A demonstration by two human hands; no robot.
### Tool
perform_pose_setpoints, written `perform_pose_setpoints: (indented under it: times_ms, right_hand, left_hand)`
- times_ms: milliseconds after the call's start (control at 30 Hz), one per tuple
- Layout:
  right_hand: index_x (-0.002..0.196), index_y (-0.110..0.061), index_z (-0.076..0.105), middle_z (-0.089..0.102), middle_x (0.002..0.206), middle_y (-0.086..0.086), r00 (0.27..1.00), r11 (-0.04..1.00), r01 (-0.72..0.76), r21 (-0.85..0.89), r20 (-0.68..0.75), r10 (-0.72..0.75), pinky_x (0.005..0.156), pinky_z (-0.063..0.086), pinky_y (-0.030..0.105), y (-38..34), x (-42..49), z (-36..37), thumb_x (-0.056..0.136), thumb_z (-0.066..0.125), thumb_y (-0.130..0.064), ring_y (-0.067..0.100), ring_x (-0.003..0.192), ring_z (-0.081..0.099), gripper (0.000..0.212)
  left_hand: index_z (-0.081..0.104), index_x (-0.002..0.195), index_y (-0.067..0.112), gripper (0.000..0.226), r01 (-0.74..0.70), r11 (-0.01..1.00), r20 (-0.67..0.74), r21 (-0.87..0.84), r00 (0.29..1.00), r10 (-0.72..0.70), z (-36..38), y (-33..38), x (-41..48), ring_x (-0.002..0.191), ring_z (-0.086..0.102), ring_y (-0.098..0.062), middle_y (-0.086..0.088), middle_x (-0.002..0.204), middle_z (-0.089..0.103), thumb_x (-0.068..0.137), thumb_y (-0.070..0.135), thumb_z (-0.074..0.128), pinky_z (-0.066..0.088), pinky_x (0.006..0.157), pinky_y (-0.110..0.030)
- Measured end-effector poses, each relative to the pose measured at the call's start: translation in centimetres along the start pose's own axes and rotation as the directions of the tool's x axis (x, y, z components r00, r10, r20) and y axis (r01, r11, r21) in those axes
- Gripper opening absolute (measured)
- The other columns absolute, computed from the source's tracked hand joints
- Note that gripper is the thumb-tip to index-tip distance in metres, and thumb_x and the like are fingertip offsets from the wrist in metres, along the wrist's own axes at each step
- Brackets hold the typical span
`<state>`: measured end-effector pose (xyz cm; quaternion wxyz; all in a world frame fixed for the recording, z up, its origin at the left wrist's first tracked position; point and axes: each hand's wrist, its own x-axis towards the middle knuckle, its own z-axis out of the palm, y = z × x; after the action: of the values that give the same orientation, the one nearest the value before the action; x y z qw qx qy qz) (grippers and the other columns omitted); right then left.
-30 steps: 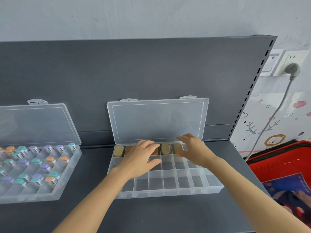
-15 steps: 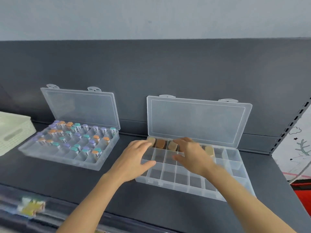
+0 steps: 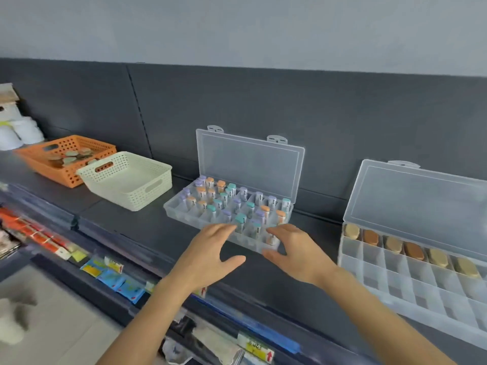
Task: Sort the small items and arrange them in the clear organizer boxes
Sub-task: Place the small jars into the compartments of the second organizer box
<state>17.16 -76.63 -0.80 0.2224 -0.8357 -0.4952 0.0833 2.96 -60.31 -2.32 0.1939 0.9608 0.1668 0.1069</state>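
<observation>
- Dark grey shelf [image 3: 147, 227] with a matching back panel [image 3: 263, 106] and a pale wall [image 3: 237, 27] above it, that's the setting.
- Two clear organizer boxes are laid out on it, both with lids propped open against the panel.
- The middle box [image 3: 184, 214] is mostly filled: small vials [image 3: 239, 219] with purple, orange and teal caps are stood upright in its compartments.
- The right-hand box [image 3: 395, 291] is only filled along the back row, where six tan and brown oval pieces [image 3: 413, 251] are laid one per compartment. The other rows look bare.
- Left hand [image 3: 210, 254] and right hand [image 3: 297, 254] are both held spread open over the near edge of the middle box, with nothing gripped. Whether the fingertips are touching the rim can't be told.
- A cream basket [image 3: 126, 191] is parked just left of the middle box, and an orange basket [image 3: 66, 177] is tucked behind it with some round lidded items [image 3: 71, 156] inside.
- White tubs [image 3: 15, 133] are stacked at the far left.
- Coloured tags [image 3: 110, 277] are stuck along the front edge of the shelf, all a bit blurred.
</observation>
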Motion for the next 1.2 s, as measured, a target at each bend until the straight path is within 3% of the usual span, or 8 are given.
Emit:
perform_pose_setpoints:
  times_ms: [367,633,733,1200]
  right_hand:
    - [0.139,-0.012,0.044,0.051,0.135,0.01,0.996,0.996,0.083,0.04,0.015,-0.084,0.098,0.042,0.031,-14.8,8.4,8.3,0.094,0.055,-0.037,0.025,0.12,0.05,0.052]
    - [0.14,-0.011,0.042,0.049,0.139,0.01,0.982,0.982,0.182,0.045,0.035,-0.184,0.102,0.038,0.029,-22.1,15.3,11.9,0.094,0.055,-0.03,0.023,0.126,0.048,0.052]
    - [0.138,-0.01,0.045,0.051,0.136,0.011,0.978,0.977,0.202,0.068,0.031,-0.204,0.102,0.042,0.032,-23.9,18.3,12.9,0.093,0.057,-0.028,0.024,0.124,0.048,0.05]
    - [0.139,-0.015,0.046,0.049,0.14,0.003,0.986,0.985,0.165,0.05,-0.008,-0.165,0.098,0.037,0.023,-29.1,37.6,15.6,0.093,0.056,-0.034,0.018,0.124,0.048,0.05]
  left_hand:
    - [0.032,0.147,0.021,0.067,0.108,0.994,-0.121,0.034,0.987,-0.103,-7.7,-15.3,-7.1,0.138,0.022,-0.006,0.008,0.15,0.032,0.09,0.047,0.056,0.02,0.111,-0.02]
    - [0.036,0.145,0.021,0.066,0.23,0.972,-0.181,0.053,0.959,-0.217,-11.4,-23.3,-9.2,0.138,0.025,-0.009,0.005,0.149,0.035,0.089,0.048,0.057,0.022,0.112,-0.024]
    - [0.036,0.145,0.022,0.065,0.25,0.966,-0.19,0.063,0.953,-0.235,-12.6,-26.0,-8.6,0.138,0.025,-0.008,0.006,0.149,0.034,0.089,0.048,0.057,0.022,0.112,-0.024]
    - [0.035,0.145,0.022,0.062,0.264,0.958,-0.235,0.112,0.944,-0.233,-19.8,-40.9,2.6,0.135,0.027,-0.01,0.007,0.148,0.035,0.091,0.047,0.055,0.024,0.109,-0.023]
